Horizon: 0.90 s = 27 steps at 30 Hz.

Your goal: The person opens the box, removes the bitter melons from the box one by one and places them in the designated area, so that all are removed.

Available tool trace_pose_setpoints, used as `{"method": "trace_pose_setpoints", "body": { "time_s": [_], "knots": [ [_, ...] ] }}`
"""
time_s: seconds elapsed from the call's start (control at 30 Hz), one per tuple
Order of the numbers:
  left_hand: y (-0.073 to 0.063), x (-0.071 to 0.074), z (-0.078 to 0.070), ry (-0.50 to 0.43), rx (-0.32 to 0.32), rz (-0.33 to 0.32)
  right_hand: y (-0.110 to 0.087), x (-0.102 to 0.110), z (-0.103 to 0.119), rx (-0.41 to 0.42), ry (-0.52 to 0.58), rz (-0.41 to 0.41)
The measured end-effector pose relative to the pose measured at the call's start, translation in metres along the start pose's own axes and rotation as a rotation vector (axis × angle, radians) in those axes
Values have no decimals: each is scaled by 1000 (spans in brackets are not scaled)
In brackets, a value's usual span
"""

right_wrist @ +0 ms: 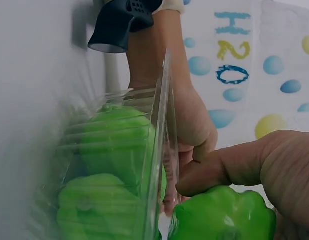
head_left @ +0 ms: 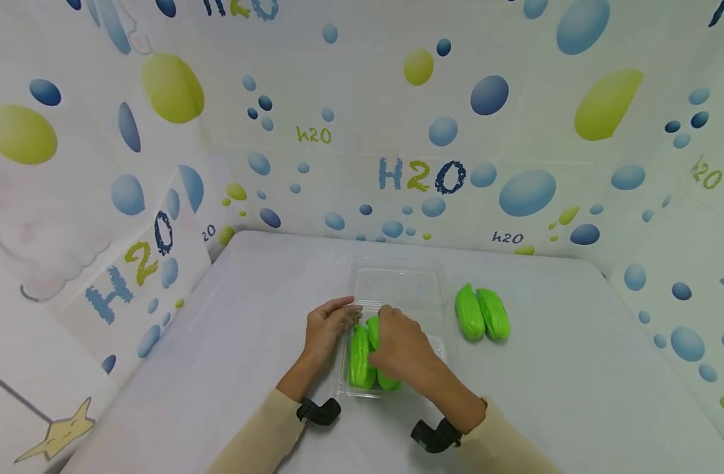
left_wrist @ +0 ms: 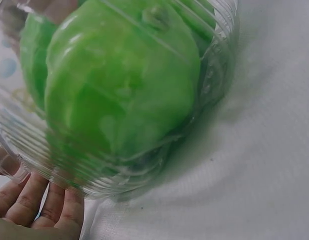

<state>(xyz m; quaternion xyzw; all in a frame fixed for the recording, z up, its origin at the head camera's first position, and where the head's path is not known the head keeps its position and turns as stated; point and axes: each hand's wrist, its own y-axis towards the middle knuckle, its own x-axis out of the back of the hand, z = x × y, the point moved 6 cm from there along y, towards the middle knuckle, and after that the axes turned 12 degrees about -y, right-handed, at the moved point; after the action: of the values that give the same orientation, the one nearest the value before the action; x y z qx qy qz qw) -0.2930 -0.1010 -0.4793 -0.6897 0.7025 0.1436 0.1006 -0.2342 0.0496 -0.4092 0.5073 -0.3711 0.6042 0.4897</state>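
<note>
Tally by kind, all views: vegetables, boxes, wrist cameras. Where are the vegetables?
Green vegetables: 5 visible (2 on the table, 2 in the box, 1 in the right hand)
Clear box: 1
Wrist cameras: 2
Total: 8

Sleeves, two: left sleeve [head_left: 259, 431] and right sleeve [head_left: 506, 440], pale beige, plain. Wrist units, two: left unit [head_left: 320, 411] and right unit [head_left: 435, 436], black, elbow-shaped; the left apparently dotted with small holes, though cropped close up.
</note>
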Motion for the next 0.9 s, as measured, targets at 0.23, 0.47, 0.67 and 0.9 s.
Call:
{"method": "trace_pose_setpoints", "body": {
  "time_s": [0.23,0.47,0.67,0.9],
  "knots": [
    [4,1,6,3,-19,-6,-1,2,-6,-10,10,-56],
    [5,4,12,0,-43,-18,-1,4,-9,9,-32,-102],
    [6,5,13,-11,-48,-12,-2,4,-11,23,-85,-128],
    [6,5,13,-13,-43,-18,1,2,-17,17,-132,-139]
  ]
}}
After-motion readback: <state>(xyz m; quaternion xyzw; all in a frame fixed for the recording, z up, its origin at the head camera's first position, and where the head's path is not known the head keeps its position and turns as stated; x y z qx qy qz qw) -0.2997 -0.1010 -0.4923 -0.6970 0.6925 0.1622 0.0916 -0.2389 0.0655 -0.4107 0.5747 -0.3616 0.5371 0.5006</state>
